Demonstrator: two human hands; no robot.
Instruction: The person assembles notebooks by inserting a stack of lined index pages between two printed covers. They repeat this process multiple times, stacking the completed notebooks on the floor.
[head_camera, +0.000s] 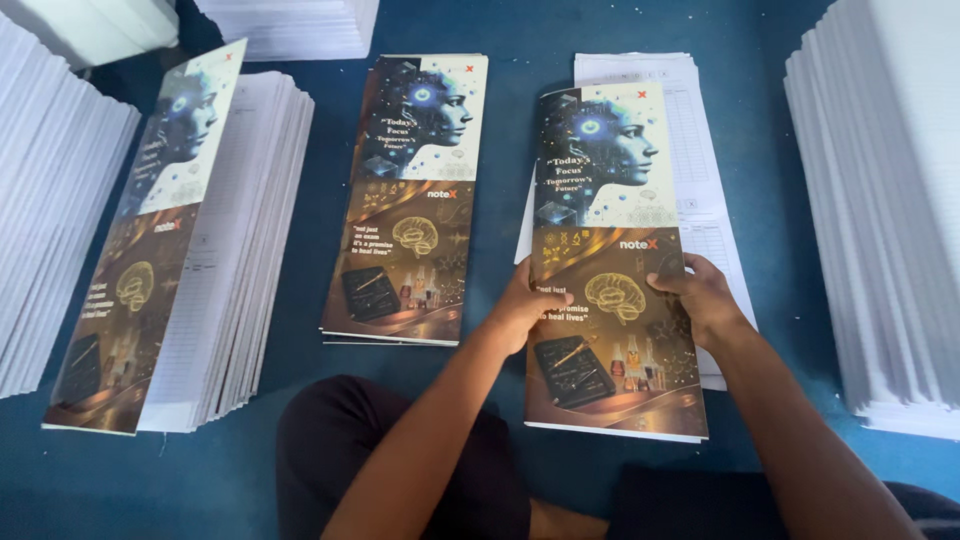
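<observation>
A long glossy printed cover sheet, with a blue head picture on its top half and a gold brain picture below, lies over a stack of white ruled pages. My left hand grips its left edge at the middle. My right hand presses on its right edge at the same height. Both forearms reach in from the bottom of the view.
A second pile of the same covers lies in the centre on the blue floor. At the left a cover tops a tall leaning stack of pages. Tall white paper stacks stand far right, far left and at the back.
</observation>
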